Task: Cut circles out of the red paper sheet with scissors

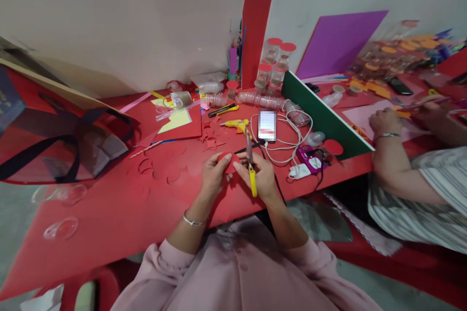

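Between my two hands is a small piece of red paper (230, 164), close over the red table. My left hand (213, 172) pinches it from the left with thumb and fingers. A pair of scissors with yellow handles (253, 182) rests in my right hand (263, 177), blades pointing up and away from me. The right thumb and fingertips also touch the paper's right edge. Just beyond my hands lie a yellow glue gun (237, 124) and some red paper offcuts (211, 142). Thin curved red paper scraps (173, 177) are spread left of my left hand.
A phone (267, 125) with a coiled white cable and a purple power strip (310, 159) sit ahead right. A green divider (321, 116) separates a co-worker's hands (386, 121). Red-topped plastic pieces (270, 75) stand behind; a large bag (65, 131) occupies the left.
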{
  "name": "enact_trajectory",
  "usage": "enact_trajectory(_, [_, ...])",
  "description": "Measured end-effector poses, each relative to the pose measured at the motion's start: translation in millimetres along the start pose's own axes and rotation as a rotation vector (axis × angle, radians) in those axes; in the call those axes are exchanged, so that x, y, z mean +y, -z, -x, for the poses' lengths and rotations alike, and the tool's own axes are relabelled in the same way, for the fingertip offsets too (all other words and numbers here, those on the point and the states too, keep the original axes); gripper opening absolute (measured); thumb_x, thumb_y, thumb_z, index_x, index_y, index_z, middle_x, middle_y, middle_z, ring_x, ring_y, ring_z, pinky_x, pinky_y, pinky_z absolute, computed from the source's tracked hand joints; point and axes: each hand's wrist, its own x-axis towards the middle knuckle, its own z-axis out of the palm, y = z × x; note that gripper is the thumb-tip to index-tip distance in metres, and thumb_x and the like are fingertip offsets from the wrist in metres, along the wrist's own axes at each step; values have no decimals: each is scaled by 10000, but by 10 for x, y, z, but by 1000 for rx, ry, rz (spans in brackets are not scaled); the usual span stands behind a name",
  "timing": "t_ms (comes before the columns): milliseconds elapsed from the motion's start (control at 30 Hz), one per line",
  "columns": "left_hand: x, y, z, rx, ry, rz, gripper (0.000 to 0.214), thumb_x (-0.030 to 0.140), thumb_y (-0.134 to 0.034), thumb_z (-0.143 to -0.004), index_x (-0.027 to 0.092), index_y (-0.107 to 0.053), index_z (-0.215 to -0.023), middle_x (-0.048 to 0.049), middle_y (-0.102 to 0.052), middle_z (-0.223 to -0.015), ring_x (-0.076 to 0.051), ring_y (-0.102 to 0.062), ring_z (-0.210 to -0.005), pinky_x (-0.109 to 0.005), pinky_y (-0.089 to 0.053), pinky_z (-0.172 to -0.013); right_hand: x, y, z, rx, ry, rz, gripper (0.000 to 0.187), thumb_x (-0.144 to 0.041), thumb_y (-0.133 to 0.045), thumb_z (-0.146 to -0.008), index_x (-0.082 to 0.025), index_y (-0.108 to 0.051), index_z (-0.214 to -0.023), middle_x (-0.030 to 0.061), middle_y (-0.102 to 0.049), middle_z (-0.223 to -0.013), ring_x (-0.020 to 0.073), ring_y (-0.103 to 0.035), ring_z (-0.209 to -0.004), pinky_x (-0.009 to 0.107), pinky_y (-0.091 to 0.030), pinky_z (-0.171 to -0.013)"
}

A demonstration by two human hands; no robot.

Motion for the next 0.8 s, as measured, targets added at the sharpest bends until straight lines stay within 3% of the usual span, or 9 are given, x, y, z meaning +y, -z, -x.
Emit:
enact_trajectory(167, [52, 2, 35, -34, 19, -15, 387, 460, -932, -664, 172, -686, -746, 42, -604, -540, -82, -509, -363, -191, -438, -336, -67, 251, 237, -103, -155, -46, 314, -522, -759, -872, -221, -731, -957, 7, -625, -703, 181, -577, -592, 303, -469, -580])
enact_trajectory(333, [53, 32, 31, -64, 14, -20, 345, 447, -908, -698, 166, -721, -770, 21, -633, -550, -85, -521, -367, -191, -435, -344, 152, 373, 549, -274, -229, -92, 445, -646, -641, -923, -218, -714, -1021, 32, -636, -734, 222, -624, -654, 345, -523, -619])
enact_trajectory(433, [83, 14, 40, -90, 55, -4, 342, 428, -902, -692, 155, -781, -858, 7, -658, -571, -94, -543, -392, -192, -432, -347, 247, 360, 660, -262, -294, -189, 476, -674, -627, -927, -220, -713, -1041, 16, -603, -683, 215, -607, -608, 355, -529, -598])
enact_trajectory(567, [105, -9, 60, -133, 88, 15, 364, 388, -893, -701, 157, -817, -972, -47, -765, -761, -104, -603, -456, -195, -443, -363, 91, 307, 596, -147, -368, -167, 448, -629, -794, -816, -217, -701, -967, 13, -633, -694, 193, -606, -567, 338, -526, -568])
enact_trajectory(667, [76, 3, 70, -197, 60, -12, 342, 385, -857, -757, 164, -817, -1016, -79, -808, -911, -63, -544, -407, -185, -379, -340, -95, 224, 440, 8, -324, -169, 476, -630, -846, -750, -220, -658, -901, 54, -715, -787, 228, -684, -679, 374, -587, -669])
enact_trajectory(800, [55, 6, 95, -268, 31, 2, 303, 381, -835, -800, 171, -804, -1016, -72, -807, -903, -40, -504, -383, -171, -346, -349, -217, 92, 260, 53, -271, -244, 444, -596, -838, -766, -223, -631, -886, 53, -728, -851, 237, -709, -772, 389, -606, -751])
